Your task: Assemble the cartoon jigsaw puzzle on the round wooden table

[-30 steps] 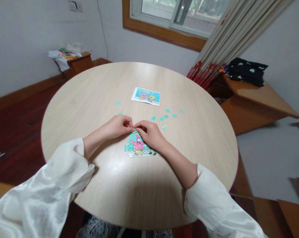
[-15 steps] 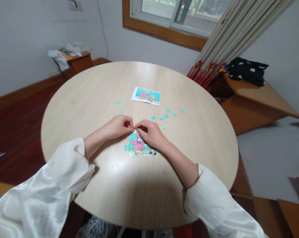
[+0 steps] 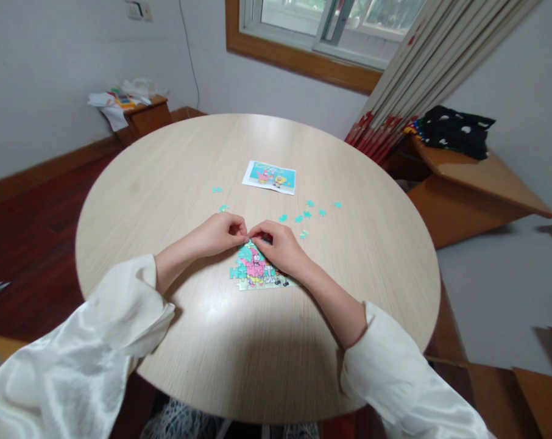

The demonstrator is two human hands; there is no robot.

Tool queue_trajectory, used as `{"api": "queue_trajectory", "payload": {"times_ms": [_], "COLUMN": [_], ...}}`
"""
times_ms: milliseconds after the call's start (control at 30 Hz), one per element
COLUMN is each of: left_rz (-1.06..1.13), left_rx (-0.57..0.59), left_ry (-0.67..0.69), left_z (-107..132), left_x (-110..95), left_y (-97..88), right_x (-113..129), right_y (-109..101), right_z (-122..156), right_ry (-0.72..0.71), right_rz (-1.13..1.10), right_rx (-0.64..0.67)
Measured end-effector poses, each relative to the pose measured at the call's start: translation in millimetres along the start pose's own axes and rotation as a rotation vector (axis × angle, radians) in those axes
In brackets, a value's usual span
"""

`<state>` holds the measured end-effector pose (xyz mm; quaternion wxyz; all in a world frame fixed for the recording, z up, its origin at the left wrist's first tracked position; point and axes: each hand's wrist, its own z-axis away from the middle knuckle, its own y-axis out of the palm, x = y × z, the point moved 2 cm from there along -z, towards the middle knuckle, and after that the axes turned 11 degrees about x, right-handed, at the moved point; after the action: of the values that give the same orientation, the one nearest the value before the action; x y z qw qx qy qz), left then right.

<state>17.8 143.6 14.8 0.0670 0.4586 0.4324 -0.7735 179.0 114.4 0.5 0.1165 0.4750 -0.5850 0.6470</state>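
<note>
A partly built jigsaw puzzle (image 3: 256,271) with a pink cartoon figure lies on the round wooden table (image 3: 175,164). My left hand (image 3: 220,233) and my right hand (image 3: 281,247) meet at the puzzle's far edge, fingertips pinched together on a small teal puzzle piece (image 3: 247,240). The right hand covers the puzzle's right part. Both forearms rest on the table in white satin sleeves.
Several loose teal pieces (image 3: 307,214) lie beyond my right hand, and two more (image 3: 217,189) to the left. A reference picture (image 3: 269,177) lies farther back. A low wooden stand with papers (image 3: 134,107) and a bench with dark cloth (image 3: 459,131) flank the table.
</note>
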Motion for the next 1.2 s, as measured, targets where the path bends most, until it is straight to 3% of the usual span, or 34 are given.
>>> {"api": "queue_trajectory", "payload": {"times_ms": [300, 767, 1200], "left_rz": [0.008, -0.01, -0.114], "left_rx": [-0.001, 0.026, -0.067], "left_ry": [-0.017, 0.003, 0.024], "left_z": [2.6, -1.2, -3.7], "left_x": [-2.0, 2.5, 6.2], "left_y": [-4.4, 0.3, 0.3], "right_x": [-2.6, -0.8, -2.1], "right_y": [-1.7, -4.4, -0.4], "right_z": [-0.4, 2.1, -0.1], "right_ry": [0.025, -0.008, -0.015], "right_rz": [-0.036, -0.032, 0.033], "right_rx": [-0.015, 0.068, 0.013]}}
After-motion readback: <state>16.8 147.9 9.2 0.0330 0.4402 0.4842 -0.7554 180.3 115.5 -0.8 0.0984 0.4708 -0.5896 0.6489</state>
